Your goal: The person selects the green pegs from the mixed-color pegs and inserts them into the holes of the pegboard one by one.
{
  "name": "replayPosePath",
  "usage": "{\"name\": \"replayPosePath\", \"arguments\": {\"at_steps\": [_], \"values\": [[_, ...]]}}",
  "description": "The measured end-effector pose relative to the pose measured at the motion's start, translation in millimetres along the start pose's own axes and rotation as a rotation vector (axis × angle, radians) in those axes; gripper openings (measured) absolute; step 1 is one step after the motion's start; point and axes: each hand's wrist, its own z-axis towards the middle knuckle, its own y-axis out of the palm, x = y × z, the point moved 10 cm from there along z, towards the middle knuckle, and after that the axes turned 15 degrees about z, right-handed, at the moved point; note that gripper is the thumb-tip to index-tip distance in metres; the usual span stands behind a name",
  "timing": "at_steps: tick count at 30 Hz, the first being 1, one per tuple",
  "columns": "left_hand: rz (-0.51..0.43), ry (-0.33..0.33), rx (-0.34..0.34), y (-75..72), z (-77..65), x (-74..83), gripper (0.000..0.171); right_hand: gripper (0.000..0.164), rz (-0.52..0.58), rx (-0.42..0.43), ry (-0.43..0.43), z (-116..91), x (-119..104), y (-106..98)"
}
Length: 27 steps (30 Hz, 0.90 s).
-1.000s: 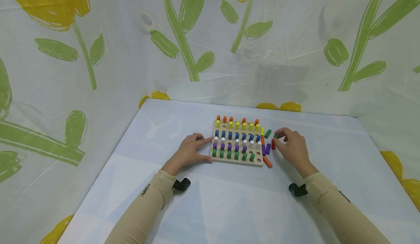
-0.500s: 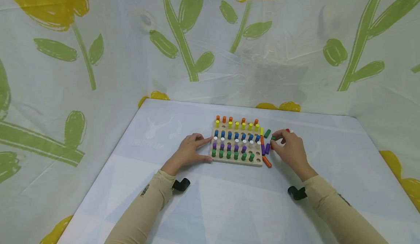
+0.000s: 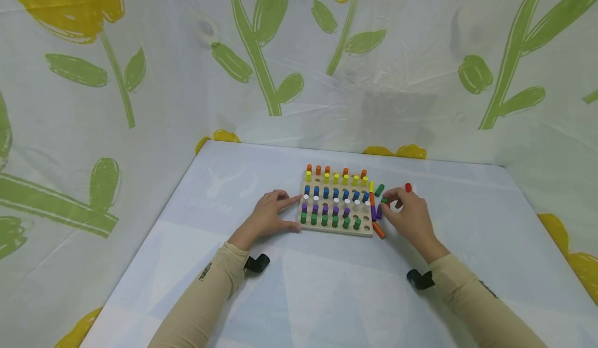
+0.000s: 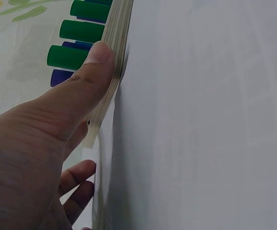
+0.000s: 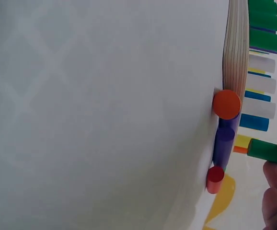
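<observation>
A wooden pegboard (image 3: 336,230) stands in the middle of the table, holding rows of orange, yellow, blue, white, purple and green pegs. My left hand (image 3: 268,215) touches its left side with thumb and index finger spread; in the left wrist view the thumb (image 4: 98,62) presses on the board's edge, near the green pegs. Just right of the board, my right hand (image 3: 413,222) pinches a green peg (image 5: 264,151) between thumb and fingers. The peg is held above the table, tilted, and its far end is covered by the fingertips.
Loose pegs lie along the board's right side: yellow (image 3: 371,186), green (image 3: 380,190), purple (image 3: 379,212) and orange (image 3: 379,230). A red peg (image 3: 408,187) lies behind my right hand. Some holes in the board show bare. A flowered curtain (image 3: 402,88) hangs behind the table (image 3: 299,296).
My right hand has shifted slightly left toward the board with the green peg. A red peg behind it has come into view, while another below the fingers is now hidden. The left hand stays put.
</observation>
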Motion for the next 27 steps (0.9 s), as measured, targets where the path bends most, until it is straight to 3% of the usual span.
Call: {"name": "replayPosePath", "arguments": {"at_steps": [14, 27], "values": [[-0.01, -0.004, 0.002, 0.8, 1.1, -1.1, 0.089, 0.02, 0.001, -0.006, -0.007, -4.3, -5.7, 3.3], [-0.003, -0.015, 0.001, 4.3, 3.3, -3.4, 0.089, 0.025, 0.015, -0.061, -0.023, -12.1, -10.1, 12.8]]}}
